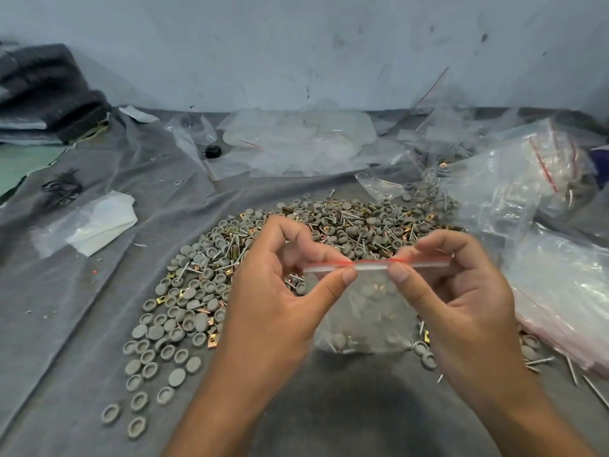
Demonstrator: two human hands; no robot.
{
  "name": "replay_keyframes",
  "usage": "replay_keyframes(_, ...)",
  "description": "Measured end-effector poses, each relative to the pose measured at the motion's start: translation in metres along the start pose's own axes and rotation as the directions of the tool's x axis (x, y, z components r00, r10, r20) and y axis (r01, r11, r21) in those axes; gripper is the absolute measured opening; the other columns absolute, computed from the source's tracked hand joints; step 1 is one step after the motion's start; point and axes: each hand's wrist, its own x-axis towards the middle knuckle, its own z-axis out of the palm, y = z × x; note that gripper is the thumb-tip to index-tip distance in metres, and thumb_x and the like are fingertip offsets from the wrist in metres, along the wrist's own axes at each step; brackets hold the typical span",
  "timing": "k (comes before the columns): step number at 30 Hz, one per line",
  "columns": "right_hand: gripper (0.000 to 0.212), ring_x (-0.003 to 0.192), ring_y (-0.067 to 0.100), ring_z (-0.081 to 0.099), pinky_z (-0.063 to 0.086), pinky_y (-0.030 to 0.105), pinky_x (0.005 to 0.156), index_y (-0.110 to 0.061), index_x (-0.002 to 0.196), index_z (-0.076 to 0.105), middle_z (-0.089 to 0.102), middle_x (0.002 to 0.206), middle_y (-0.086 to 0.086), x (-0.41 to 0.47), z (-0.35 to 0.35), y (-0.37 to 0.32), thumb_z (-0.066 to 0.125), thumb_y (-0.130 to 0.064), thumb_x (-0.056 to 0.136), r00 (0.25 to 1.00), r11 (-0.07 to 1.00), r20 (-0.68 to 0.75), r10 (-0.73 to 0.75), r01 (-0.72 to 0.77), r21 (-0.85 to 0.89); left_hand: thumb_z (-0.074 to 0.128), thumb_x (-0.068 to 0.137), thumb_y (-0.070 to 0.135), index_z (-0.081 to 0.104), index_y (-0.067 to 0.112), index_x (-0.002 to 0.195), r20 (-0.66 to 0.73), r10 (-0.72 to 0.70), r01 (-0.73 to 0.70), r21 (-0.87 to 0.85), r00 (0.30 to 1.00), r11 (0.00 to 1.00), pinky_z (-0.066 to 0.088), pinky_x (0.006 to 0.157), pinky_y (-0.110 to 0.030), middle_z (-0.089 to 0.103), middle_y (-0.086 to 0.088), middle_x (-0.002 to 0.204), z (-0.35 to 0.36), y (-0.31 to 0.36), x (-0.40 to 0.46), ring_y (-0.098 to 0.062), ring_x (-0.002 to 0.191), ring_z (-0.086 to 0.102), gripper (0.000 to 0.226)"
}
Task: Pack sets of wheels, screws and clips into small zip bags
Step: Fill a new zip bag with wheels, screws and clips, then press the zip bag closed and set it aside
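Note:
A small clear zip bag point(365, 311) with a red-lined seal strip hangs in front of me above the cloth. Grey wheels and a few metal parts lie inside it near the bottom. My left hand point(280, 291) pinches the seal strip with thumb and forefinger on its left half. My right hand point(461, 291) pinches the same strip just to the right of the middle. Behind and to the left of the bag spreads a big pile of grey wheels, screws and brass clips point(204, 291).
A grey cloth point(82, 324) covers the work surface. Empty zip bags point(296, 140) lie heaped at the back by the wall. Larger plastic bags point(527, 192) crowd the right side. Folded white plastic point(99, 225) lies at the left, dark fabric point(49, 94) far left.

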Motion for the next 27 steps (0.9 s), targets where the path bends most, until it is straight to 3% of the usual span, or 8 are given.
replay_keyframes(5, 0.020, 0.079, 0.004, 0.069, 0.054, 0.014, 0.070, -0.041, 0.090, 0.065, 0.076, 0.095, -0.003, 0.005, -0.003, -0.001, 0.077, -0.029, 0.079, 0.996, 0.997, -0.080, 0.034, -0.028, 0.066, 0.085, 0.067, 0.029, 0.057, 0.035, 0.089, -0.068, -0.078, 0.067, -0.160, 0.995, 0.985, 0.056, 0.068, -0.024, 0.077, -0.003, 0.089, -0.001, 0.000, 0.001, -0.017, 0.082, 0.074, 0.036)
replay_keyframes(12, 0.041, 0.088, 0.011, 0.074, 0.056, 0.017, 0.073, -0.040, 0.108, 0.066, 0.077, 0.100, 0.003, 0.006, -0.010, 0.001, 0.084, -0.028, 0.073, 0.995, 0.994, 0.011, 0.094, -0.095, 0.048, 0.082, 0.072, 0.019, 0.048, 0.026, 0.085, -0.166, -0.069, 0.050, -0.120, 0.984, 0.992, 0.057, 0.072, -0.029, 0.075, -0.005, 0.085, -0.002, 0.001, 0.000, -0.015, 0.080, 0.071, 0.037)
replay_keyframes(16, 0.038, 0.077, 0.015, 0.075, 0.057, 0.019, 0.069, -0.040, 0.103, 0.069, 0.079, 0.091, 0.005, 0.008, -0.012, 0.003, 0.084, -0.032, 0.070, 0.994, 0.994, -0.028, 0.104, -0.105, -0.012, 0.081, 0.072, 0.019, 0.051, 0.022, 0.096, -0.143, -0.126, 0.098, -0.187, 0.982, 0.977, 0.056, 0.073, -0.022, 0.076, -0.001, 0.093, -0.001, 0.000, 0.001, -0.012, 0.084, 0.070, 0.038)
replay_keyframes(18, 0.035, 0.069, 0.013, 0.073, 0.056, 0.018, 0.066, -0.038, 0.100, 0.071, 0.079, 0.085, 0.004, 0.008, -0.010, 0.004, 0.085, -0.031, 0.068, 0.996, 0.996, -0.038, 0.081, -0.083, -0.040, 0.086, 0.069, 0.028, 0.053, 0.027, 0.104, -0.084, -0.135, 0.122, -0.144, 0.987, 0.982, 0.057, 0.074, -0.027, 0.077, -0.001, 0.096, 0.001, 0.001, 0.000, -0.015, 0.089, 0.073, 0.047)
replay_keyframes(21, 0.032, 0.067, 0.010, 0.072, 0.055, 0.016, 0.063, -0.037, 0.097, 0.072, 0.079, 0.083, 0.000, 0.006, -0.009, 0.002, 0.087, -0.031, 0.070, 0.998, 0.995, -0.014, 0.064, -0.064, -0.082, 0.092, 0.068, 0.036, 0.057, 0.038, 0.098, -0.066, -0.130, 0.125, -0.080, 0.989, 0.989, 0.056, 0.071, -0.028, 0.078, -0.003, 0.090, 0.004, 0.000, 0.000, -0.020, 0.086, 0.075, 0.045)
replay_keyframes(24, 0.034, 0.082, 0.012, 0.075, 0.058, 0.020, 0.068, -0.034, 0.103, 0.072, 0.079, 0.096, 0.000, 0.005, -0.009, -0.003, 0.087, -0.043, 0.074, 0.993, 0.992, 0.062, 0.102, -0.097, -0.076, 0.087, 0.072, 0.031, 0.054, 0.035, 0.090, -0.065, -0.106, 0.102, -0.054, 0.992, 0.993, 0.056, 0.066, -0.026, 0.077, -0.005, 0.088, 0.003, -0.002, 0.000, -0.021, 0.082, 0.075, 0.037)
replay_keyframes(27, 0.033, 0.089, 0.015, 0.076, 0.058, 0.020, 0.071, -0.034, 0.105, 0.071, 0.078, 0.099, 0.000, 0.003, -0.006, -0.005, 0.086, -0.036, 0.076, 0.990, 0.992, 0.091, 0.110, -0.104, -0.075, 0.080, 0.081, 0.029, 0.049, 0.033, 0.087, -0.010, -0.044, 0.044, 0.056, 0.999, 0.997, 0.055, 0.072, -0.038, 0.076, -0.002, 0.089, 0.007, -0.002, -0.002, -0.021, 0.083, 0.074, 0.032)
